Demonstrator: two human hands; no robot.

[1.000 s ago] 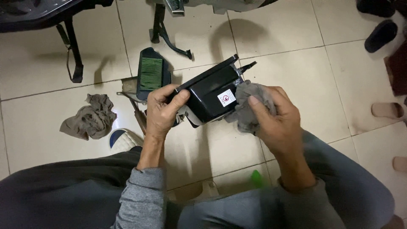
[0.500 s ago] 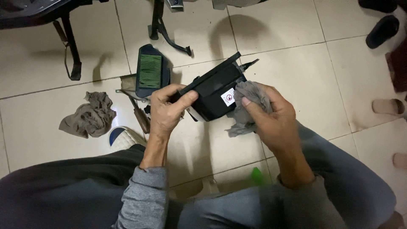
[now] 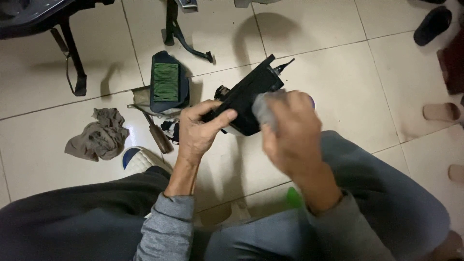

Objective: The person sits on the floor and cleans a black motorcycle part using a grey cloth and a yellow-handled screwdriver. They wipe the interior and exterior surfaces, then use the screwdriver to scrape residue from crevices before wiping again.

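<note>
Pale floor tiles (image 3: pixel 309 43) carry everything; the person sits low, legs in grey trousers filling the bottom of the view.

Far left of the fingers: crumpled grey-brown rag (image 3: pixel 99 134) on the floor. Nearer, just left of the left hand, a dark tray-like housing (image 3: pixel 166 83) lies flat with a green pleated filter element (image 3: pixel 166 81) seated inside it. A brown-handled tool (image 3: pixel 155 131) lies beside it, below.

Left hand (image 3: pixel 200 128): fingers wrapped around the lower edge of the black plastic cover (image 3: pixel 249 94), thumb on top, holding it tilted above the floor, between the two hands.

Right hand (image 3: pixel 290 130): motion-blurred, fingers closed on a grey cloth (image 3: pixel 266 108) pressed against the cover's right face.

Judgement on progress: wiping of the cover appears under way, not finished; whether dirt is left on it cannot be told. Filter sits in its housing, apart from the cover, so the parts remain unassembled. Inside of the cover is hidden; contents cannot be told.

Far right: dark shoe (image 3: pixel 433 24) and pale slipper (image 3: pixel 442 112), well apart.
</note>
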